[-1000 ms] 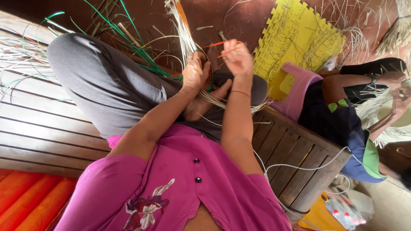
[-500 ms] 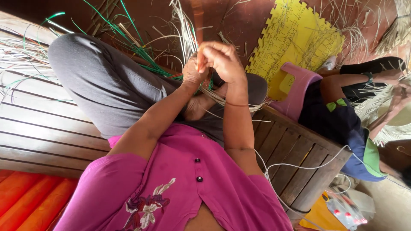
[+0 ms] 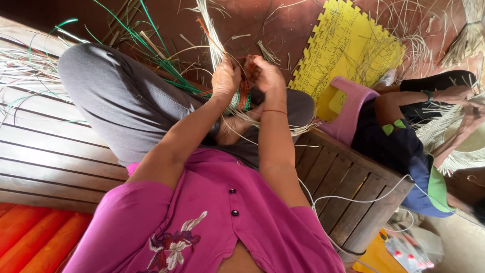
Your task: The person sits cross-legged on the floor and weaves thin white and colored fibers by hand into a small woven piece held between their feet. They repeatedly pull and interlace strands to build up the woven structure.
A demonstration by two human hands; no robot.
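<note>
Wooden bench [image 3: 45,162], hands [image 3: 226,78] on woven strips [image 3: 243,96]

A small woven piece of pale straw banded with green and orange strands [image 3: 244,96] sits upright over the lap, gripped between both hands. Long pale straw strands [image 3: 212,30] fan upward from it; loose ends trail down across the knee.

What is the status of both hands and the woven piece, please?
Left hand and right hand: both closed in a grip on the small woven piece above the lap. Pale straw strands fan up from it. Nothing blocking.
</note>
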